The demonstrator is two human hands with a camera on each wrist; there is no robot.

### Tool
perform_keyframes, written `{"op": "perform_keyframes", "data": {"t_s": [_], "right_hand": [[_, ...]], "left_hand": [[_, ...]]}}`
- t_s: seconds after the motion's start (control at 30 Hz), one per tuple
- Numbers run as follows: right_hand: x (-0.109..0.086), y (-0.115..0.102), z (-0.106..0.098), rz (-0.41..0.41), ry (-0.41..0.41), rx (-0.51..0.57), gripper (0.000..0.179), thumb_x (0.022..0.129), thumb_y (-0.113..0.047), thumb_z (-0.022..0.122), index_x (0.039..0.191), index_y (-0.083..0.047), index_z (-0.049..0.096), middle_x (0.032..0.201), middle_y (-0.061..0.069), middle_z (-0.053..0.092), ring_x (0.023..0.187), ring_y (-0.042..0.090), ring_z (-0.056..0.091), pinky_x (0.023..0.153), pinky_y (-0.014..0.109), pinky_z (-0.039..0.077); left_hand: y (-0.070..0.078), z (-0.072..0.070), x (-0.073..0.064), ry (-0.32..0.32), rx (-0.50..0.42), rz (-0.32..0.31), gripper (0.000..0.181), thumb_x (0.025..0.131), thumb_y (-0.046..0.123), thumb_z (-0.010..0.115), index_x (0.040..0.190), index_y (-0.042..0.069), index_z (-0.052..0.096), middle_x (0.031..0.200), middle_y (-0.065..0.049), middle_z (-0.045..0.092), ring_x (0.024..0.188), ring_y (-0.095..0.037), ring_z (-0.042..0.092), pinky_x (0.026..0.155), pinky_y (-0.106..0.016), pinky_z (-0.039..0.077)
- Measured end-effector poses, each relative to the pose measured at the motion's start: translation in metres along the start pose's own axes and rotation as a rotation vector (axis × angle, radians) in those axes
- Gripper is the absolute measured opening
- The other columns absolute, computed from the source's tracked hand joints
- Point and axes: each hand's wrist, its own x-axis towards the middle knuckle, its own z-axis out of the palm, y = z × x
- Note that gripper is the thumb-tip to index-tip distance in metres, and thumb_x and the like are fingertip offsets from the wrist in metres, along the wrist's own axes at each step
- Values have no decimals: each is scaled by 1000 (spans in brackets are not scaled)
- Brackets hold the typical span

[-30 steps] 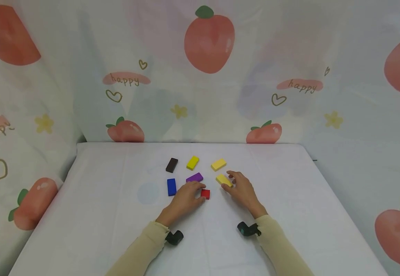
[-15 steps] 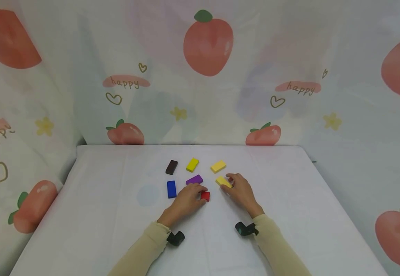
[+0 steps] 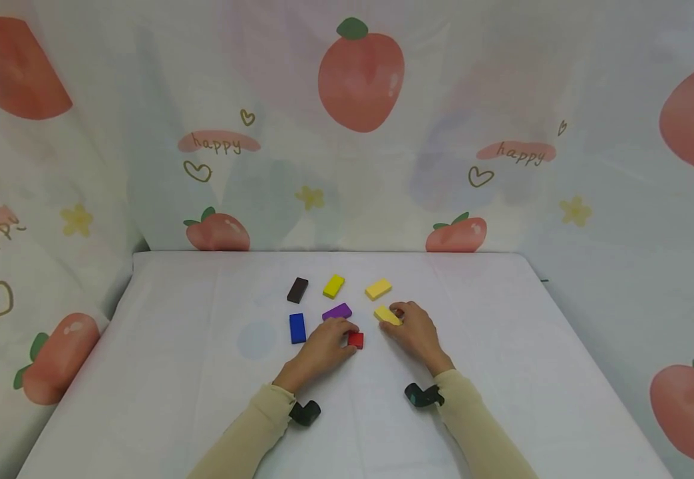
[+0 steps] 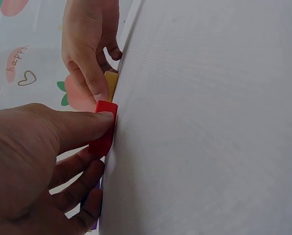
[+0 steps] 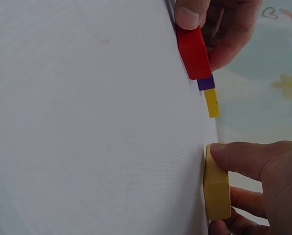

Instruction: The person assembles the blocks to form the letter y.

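We see the left hand (image 3: 323, 346) pinching the red block (image 3: 356, 340) between thumb and fingers, at the middle of the table (image 3: 143, 399). The right hand (image 3: 415, 330) has thumb and fingers closed about the near pale block (image 3: 386, 315), which lies slantwise to the right of the red one and a little farther off. White cloth separates the two held blocks.

Broad stretches of cloth run from the hands to both side edges; more runs toward us between the sleeves (image 3: 235, 432). The far edge, where the backdrop (image 3: 358, 186) hangs, lies a short strip past the back row.

Purple (image 3: 337, 311) sits just beyond the left fingers; we cannot tell whether they touch. Blue (image 3: 297, 328) is left of that hand, close to the knuckles. Across the back lie black (image 3: 297, 290), bright yellow (image 3: 333, 286) and the far pale block (image 3: 378, 289), this last just behind the near pale one, apart from it and nearest in the way on that side.
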Motion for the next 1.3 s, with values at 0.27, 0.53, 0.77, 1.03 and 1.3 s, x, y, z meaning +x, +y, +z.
{"op": "perform_keyframes", "data": {"t_s": [0.27,0.53,0.77,1.03,1.3], "right_hand": [[-2,0,1,15,17,12,46,85,-31,74,121,-4,66,111,12,64,97,24,59,90,44,51],[-7,3,-5,-29,29,16,43,85,-29,74,121,-6,66,107,10,63,92,22,57,83,39,50],[-9,7,-12,-102,3,16,43,85,-26,75,123,-7,66,111,9,64,95,22,58,86,39,52],[-12,12,-16,-253,-17,-19,39,85,-21,76,121,-9,67,115,10,65,104,24,59,94,44,51],[-16,15,-18,-340,-74,-1,38,87,-17,73,124,-10,66,116,9,62,114,28,56,100,48,47]], "left_hand": [[-2,0,0,11,-13,15,36,88,25,74,122,17,66,119,1,65,113,-16,58,102,-35,49],[-3,1,-2,8,-46,11,36,89,26,73,123,17,64,121,1,64,113,-15,58,102,-34,49],[2,-1,-5,12,-124,-8,35,87,24,75,119,14,63,114,0,63,104,-13,58,96,-32,52],[5,-1,-8,30,-212,-31,34,85,23,77,113,13,63,103,2,63,92,-11,56,84,-27,51],[6,4,-10,57,-240,-70,33,83,25,78,109,12,62,94,3,60,85,-11,54,75,-23,48]]}}
